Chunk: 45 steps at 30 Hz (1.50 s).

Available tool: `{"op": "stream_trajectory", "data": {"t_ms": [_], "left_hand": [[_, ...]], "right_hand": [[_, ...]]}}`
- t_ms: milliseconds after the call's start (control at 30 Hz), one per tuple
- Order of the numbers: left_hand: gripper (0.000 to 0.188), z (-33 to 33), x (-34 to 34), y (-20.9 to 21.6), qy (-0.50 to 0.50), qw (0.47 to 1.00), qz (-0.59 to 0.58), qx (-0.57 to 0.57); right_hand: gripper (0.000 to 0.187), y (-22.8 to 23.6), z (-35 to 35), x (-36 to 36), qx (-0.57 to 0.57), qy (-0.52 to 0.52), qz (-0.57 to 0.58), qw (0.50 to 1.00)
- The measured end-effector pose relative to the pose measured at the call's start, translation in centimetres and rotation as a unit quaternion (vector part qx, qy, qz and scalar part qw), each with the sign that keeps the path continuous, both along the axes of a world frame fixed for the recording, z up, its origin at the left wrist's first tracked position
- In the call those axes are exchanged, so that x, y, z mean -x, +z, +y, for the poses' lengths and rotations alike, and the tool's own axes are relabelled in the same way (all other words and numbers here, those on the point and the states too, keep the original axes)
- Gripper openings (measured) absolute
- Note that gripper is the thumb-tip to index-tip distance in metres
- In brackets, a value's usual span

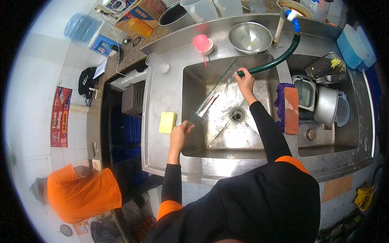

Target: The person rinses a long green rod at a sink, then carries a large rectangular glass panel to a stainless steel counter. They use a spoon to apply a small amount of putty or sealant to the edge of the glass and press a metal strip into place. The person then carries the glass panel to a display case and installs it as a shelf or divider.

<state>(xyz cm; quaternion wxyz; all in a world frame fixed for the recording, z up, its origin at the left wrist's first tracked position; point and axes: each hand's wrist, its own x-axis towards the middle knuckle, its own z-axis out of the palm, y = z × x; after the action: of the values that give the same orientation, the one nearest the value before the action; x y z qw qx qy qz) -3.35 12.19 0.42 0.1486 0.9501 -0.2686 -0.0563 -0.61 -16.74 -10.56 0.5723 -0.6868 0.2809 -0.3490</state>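
Over the left basin of the steel sink [190, 146], a clear glass pane [210, 94] with a greenish edge stands tilted. My left hand [179, 135] is closed on its near left corner. The fingers of my right hand [246, 83] wrap round the end of a green hose [279, 60], which curves down from a blue tap fitting [294, 22]. Water seems to run from the hose mouth along the glass. A yellow sponge [167, 122] lies on the sink ledge just beside my left hand. The pane's lower edge is hard to make out.
A steel bowl [250, 37], a pink ladle [200, 42] and a clear cup [157, 62] sit on the sink rim. An orange brick [291, 110] and purple cloth [280, 103] rest on the divider. Pots [326, 106] fill the right basin. A person in orange [87, 192] is at left.
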Motion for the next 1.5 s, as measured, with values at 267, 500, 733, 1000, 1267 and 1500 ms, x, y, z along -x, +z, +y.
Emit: {"op": "stream_trajectory", "data": {"t_ms": [267,500,733,1000,1267,1500], "left_hand": [[0.018,0.5,-0.6,-0.2,0.012,1.0,-0.007,-0.003],[0.018,0.8,-1.0,-1.1,0.001,0.999,-0.026,0.045],[0.018,0.7,-0.9,-1.3,-0.005,0.999,-0.028,0.034],[0.028,-0.4,-0.3,-0.8,0.003,0.999,-0.027,-0.021],[0.043,-4.6,-0.6,0.0,-0.041,0.997,-0.049,0.046],[0.03,-10.6,-1.1,-1.1,-0.041,0.998,-0.05,-0.004]], "right_hand": [[0.02,-5.5,-2.5,2.5,0.079,0.02,0.114,0.99],[0.017,-5.5,-2.7,4.0,0.066,0.071,0.124,0.988],[0.013,-0.2,0.0,4.8,-0.073,0.148,0.033,0.986],[0.011,6.4,1.7,5.3,-0.184,0.197,-0.056,0.961],[0.011,6.6,1.8,5.9,-0.219,0.212,-0.069,0.95],[0.011,7.2,2.1,6.9,-0.288,0.207,-0.079,0.932]]}}
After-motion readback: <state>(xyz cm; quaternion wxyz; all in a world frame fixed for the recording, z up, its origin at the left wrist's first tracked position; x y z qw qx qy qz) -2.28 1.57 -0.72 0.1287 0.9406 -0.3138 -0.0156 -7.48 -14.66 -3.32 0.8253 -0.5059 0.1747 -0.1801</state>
